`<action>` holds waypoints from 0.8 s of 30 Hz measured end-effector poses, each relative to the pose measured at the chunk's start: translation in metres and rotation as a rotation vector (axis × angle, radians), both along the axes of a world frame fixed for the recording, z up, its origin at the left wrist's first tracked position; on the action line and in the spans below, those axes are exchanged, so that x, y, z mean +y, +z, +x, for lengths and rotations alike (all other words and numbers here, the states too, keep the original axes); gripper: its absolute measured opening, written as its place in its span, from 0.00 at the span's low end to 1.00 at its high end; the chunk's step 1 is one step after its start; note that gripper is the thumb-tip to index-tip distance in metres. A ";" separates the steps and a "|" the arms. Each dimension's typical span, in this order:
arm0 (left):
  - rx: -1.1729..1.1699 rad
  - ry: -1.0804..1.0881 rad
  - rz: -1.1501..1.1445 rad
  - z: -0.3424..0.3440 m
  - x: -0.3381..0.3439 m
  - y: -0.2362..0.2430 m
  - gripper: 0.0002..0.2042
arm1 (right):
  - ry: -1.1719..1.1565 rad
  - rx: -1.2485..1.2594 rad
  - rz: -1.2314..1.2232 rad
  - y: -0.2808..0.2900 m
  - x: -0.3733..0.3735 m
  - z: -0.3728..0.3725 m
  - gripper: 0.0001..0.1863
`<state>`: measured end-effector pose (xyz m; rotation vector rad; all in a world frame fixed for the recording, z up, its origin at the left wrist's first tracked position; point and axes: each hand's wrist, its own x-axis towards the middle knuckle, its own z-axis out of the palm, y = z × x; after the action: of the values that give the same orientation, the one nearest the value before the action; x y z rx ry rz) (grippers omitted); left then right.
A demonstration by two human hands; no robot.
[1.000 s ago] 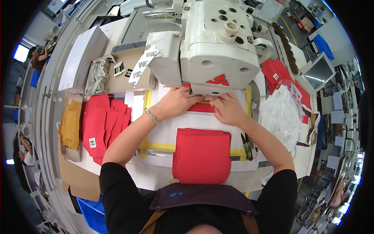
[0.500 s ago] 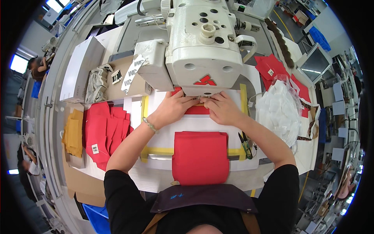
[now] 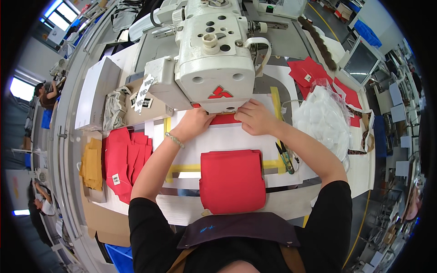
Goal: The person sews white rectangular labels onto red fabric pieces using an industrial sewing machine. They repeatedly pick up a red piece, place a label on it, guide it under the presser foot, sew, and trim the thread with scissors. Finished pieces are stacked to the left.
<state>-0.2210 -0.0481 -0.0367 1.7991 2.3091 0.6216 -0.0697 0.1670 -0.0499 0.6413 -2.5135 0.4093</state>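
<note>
A white sewing machine (image 3: 216,68) stands in front of me, its head over a piece of red fabric (image 3: 224,119) on a white sheet framed with yellow tape. At the fabric's left end my left hand (image 3: 193,123), with a bead bracelet at the wrist, is closed on the edge. On the right end the bent fingers and thumb of my right hand (image 3: 255,119) grip the cloth. The machine head hides the fabric's far part and some fingertips. Nearer to me lies a neat stack of red fabric pieces (image 3: 232,182).
Thread snips (image 3: 285,158) lie right of the stack. More red pieces (image 3: 123,161) and yellow pieces (image 3: 92,164) are at the left, near a white box (image 3: 96,93). A bag of white pieces (image 3: 322,127) sits at the right. Other people work far left.
My hands have moved apart, from fingertips close together under the machine head to opposite ends of the red fabric. The view has shifted slightly, and the machine appears further left.
</note>
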 end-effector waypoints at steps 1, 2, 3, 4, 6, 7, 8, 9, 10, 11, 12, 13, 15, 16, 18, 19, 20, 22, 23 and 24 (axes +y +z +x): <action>-0.046 0.049 -0.044 0.000 0.001 0.000 0.08 | 0.011 0.013 -0.002 0.000 0.001 -0.001 0.12; -0.015 0.028 -0.006 0.000 0.001 -0.001 0.08 | 0.024 0.024 -0.005 0.001 0.001 -0.002 0.11; 0.016 0.007 0.032 -0.001 0.000 -0.004 0.08 | 0.037 0.035 -0.008 0.001 0.000 -0.003 0.10; 0.048 -0.013 0.069 -0.001 -0.001 -0.005 0.08 | 0.018 0.030 -0.026 0.001 0.000 -0.002 0.09; 0.059 -0.030 0.088 0.002 0.000 -0.003 0.09 | -0.022 0.018 -0.056 0.000 0.001 0.000 0.07; 0.065 -0.038 0.098 0.004 0.000 -0.003 0.10 | -0.024 0.012 -0.033 0.000 0.001 0.001 0.06; 0.076 -0.035 0.111 0.004 -0.001 -0.003 0.11 | -0.022 0.006 -0.009 0.000 0.000 0.001 0.06; 0.088 -0.032 0.124 0.005 -0.001 -0.006 0.12 | -0.020 0.001 0.016 0.001 -0.001 0.001 0.05; 0.100 -0.029 0.137 0.005 -0.002 -0.008 0.13 | -0.037 0.018 0.020 0.000 -0.002 0.003 0.05; 0.129 -0.028 0.130 0.004 -0.002 -0.009 0.13 | -0.053 0.034 0.026 0.000 -0.002 0.004 0.05; 0.158 -0.027 0.123 0.004 -0.002 -0.010 0.14 | -0.070 0.051 0.031 0.001 -0.003 0.005 0.05; 0.187 -0.026 0.116 0.004 -0.002 -0.012 0.14 | -0.096 0.043 0.028 0.001 -0.003 0.007 0.06; 0.187 -0.009 0.111 0.005 -0.003 -0.012 0.15 | -0.147 0.027 0.024 0.006 -0.001 0.011 0.07; 0.186 -0.001 0.108 0.005 -0.004 -0.012 0.15 | -0.166 -0.010 0.050 0.009 0.001 0.015 0.08; 0.147 0.049 0.046 0.010 -0.006 -0.005 0.14 | -0.209 -0.085 0.102 0.024 0.005 0.028 0.09; 0.127 0.074 0.014 0.013 -0.008 0.000 0.14 | -0.214 -0.094 0.107 0.025 0.008 0.032 0.09; 0.130 0.100 -0.013 0.014 -0.010 0.003 0.14 | -0.223 -0.104 0.113 0.026 0.011 0.037 0.09; 0.135 0.155 -0.067 0.015 -0.017 0.010 0.16 | -0.242 -0.127 0.118 0.029 0.012 0.044 0.09; 0.180 0.150 -0.022 0.016 -0.021 0.011 0.16 | -0.252 -0.140 0.117 0.031 0.011 0.047 0.09; 0.225 0.145 0.022 0.016 -0.024 0.013 0.17 | -0.261 -0.154 0.117 0.033 0.010 0.049 0.09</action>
<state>-0.2047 -0.0720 -0.0238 1.8071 2.6081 0.4878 -0.0203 0.1774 -0.0172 0.3271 -2.7378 0.2250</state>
